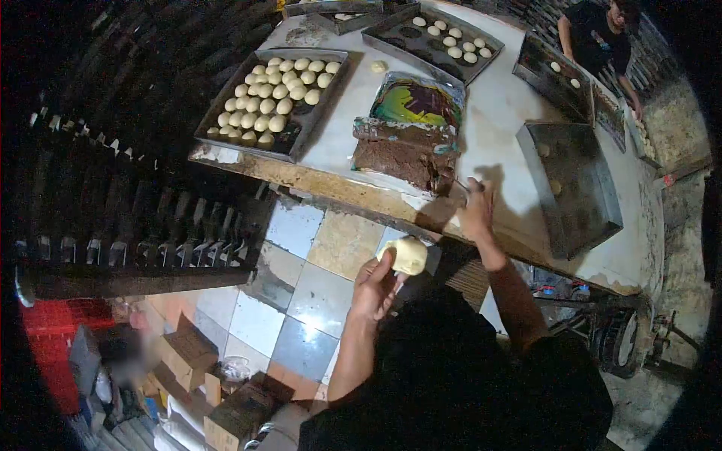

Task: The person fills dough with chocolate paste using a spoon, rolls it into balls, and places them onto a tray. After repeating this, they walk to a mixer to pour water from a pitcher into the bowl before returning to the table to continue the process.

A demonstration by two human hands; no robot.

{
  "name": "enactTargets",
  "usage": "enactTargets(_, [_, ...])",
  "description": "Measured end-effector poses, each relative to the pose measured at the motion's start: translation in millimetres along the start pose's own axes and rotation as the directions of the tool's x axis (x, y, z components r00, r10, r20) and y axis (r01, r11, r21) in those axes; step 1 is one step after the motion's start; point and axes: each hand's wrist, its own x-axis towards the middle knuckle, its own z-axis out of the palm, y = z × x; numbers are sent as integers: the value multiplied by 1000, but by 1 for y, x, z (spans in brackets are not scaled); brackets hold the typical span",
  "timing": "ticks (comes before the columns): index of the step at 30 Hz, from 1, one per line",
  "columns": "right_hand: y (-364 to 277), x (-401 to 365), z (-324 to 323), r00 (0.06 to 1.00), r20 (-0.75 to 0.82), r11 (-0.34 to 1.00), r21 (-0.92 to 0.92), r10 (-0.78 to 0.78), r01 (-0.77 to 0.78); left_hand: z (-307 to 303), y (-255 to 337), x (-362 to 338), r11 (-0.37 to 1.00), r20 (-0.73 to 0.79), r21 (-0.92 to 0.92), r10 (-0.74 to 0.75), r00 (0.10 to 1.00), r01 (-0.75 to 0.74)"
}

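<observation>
A flattened piece of pale dough (408, 255) rests in my left hand (374, 287), its fingers and thumb closed on it, in front of the table edge. My right hand (476, 210) is over the table and grips a thin tool (460, 183). The tool's tip reaches the right end of a block of brown filling (395, 159), which lies on an opened wrapper with a colourful printed part (417, 104) behind it. Left of the filling, a metal tray (297, 143) holds several round dough balls (280, 92).
Another tray with dough balls (454, 42) stands at the back. Deep metal trays (575, 192) are on the table's right side. A co-worker (602, 37) reaches toward a tray at the far right. Cardboard boxes (188, 353) sit on the floor, lower left.
</observation>
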Motion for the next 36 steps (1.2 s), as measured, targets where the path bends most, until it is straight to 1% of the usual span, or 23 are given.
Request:
enactTargets(1, [24,4,8,994,-66,976,-204,-87,72,10,9,6,999,-2,2,32,999,-32])
enactTargets(3, [55,9,20,982,68,960,-206,-178,188,20,17,22,991,53,-34,130,990,-128])
enactTargets(4, [53,14,17,965,262,989,-126,-36,71,24,23,29,988,44,-26,155,987,-154])
enactTargets(5, [46,17,5,887,453,996,-68,84,-60,28,30,36,983,36,-18,183,983,-182])
enactTargets(6, [42,15,-2,753,633,979,-37,178,-200,32,37,41,979,27,-6,205,978,-205])
enactTargets(7, [49,12,-6,937,299,982,103,-180,155,34,44,45,974,-29,4,228,973,-228])
enactTargets(9, [57,13,-2,952,296,996,35,-84,78,27,52,60,954,5,6,298,954,-298])
enactTargets(11, [59,23,-9,930,365,999,20,-45,41,23,57,76,946,-29,2,323,946,-323])
enactTargets(13, [59,38,-15,874,482,997,73,-66,35,23,56,91,945,-63,-23,325,944,-326])
enactTargets(14, [63,41,-19,871,479,990,133,-108,50,27,57,99,941,-80,-34,333,940,-336])
enactTargets(16, [73,44,-27,871,456,967,243,-184,77,45,54,110,936,-189,102,349,918,-335])
enactTargets(17, [84,53,-27,768,612,938,345,-190,-43,47,49,119,918,-162,82,397,903,-389])
enactTargets(19, [110,78,-24,479,835,835,452,-271,-315,53,40,135,945,-170,50,327,930,-324])
enactTargets(21, [92,87,-41,603,761,756,536,-240,-376,52,24,152,967,-195,-16,248,949,-255])
enactTargets(22, [83,83,-47,655,722,708,581,-222,-400,63,19,159,983,-208,-1,179,962,-183])
enactTargets(23, [80,70,-33,810,510,633,737,-289,-238,70,11,169,995,-211,-51,75,975,-88])
enactTargets(24, [82,61,-25,828,464,661,733,-314,-160,76,6,177,995,-207,-99,-27,978,6])
enactTargets(26, [69,60,-24,857,365,706,708,-364,-2,95,7,180,987,-161,-155,-69,985,44])
enactTargets(27, [67,60,-32,823,425,798,600,-378,57,100,11,180,982,-132,-176,-91,987,67])
enactTargets(30, [89,33,-5,852,398,876,465,-340,132,73,6,188,990,-81,-138,9,997,-20])
enactTargets(33, [94,30,-9,815,560,971,240,-147,10,71,17,177,988,-85,-82,121,989,-128])
enactTargets(35, [81,44,-17,889,309,939,170,-338,298,84,34,162,983,-55,-65,170,984,-174])
enactTargets(36, [69,51,-21,877,184,896,104,-444,431,85,37,158,979,-18,-73,188,982,-189])
